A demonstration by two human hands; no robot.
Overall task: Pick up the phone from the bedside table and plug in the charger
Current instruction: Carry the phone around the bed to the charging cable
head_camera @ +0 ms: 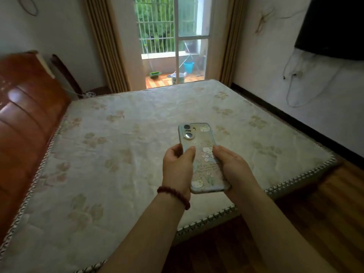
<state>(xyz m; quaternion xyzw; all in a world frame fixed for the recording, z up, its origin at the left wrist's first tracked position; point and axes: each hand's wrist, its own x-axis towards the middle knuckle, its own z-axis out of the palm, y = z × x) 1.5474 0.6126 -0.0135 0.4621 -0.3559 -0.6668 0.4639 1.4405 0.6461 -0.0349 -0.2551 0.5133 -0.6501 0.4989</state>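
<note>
A phone (199, 142) in a pale cartoon-printed case is held face down over the bare mattress (110, 146), camera end pointing away from me. My left hand (177, 166), with a dark bead bracelet on the wrist, grips its left edge with the thumb on the back. My right hand (232, 166) holds the right edge and the near end. A white cable (291, 91) hangs from the wall on the right; I cannot tell whether it is the charger. No bedside table is in view.
A wooden headboard (25, 115) runs along the left. A dark chair (65, 73) stands in the far left corner. A black TV (334, 26) hangs on the right wall. Beyond the bed a glass door (175, 46) leads onto a balcony. Wooden floor (325, 213) lies to my right.
</note>
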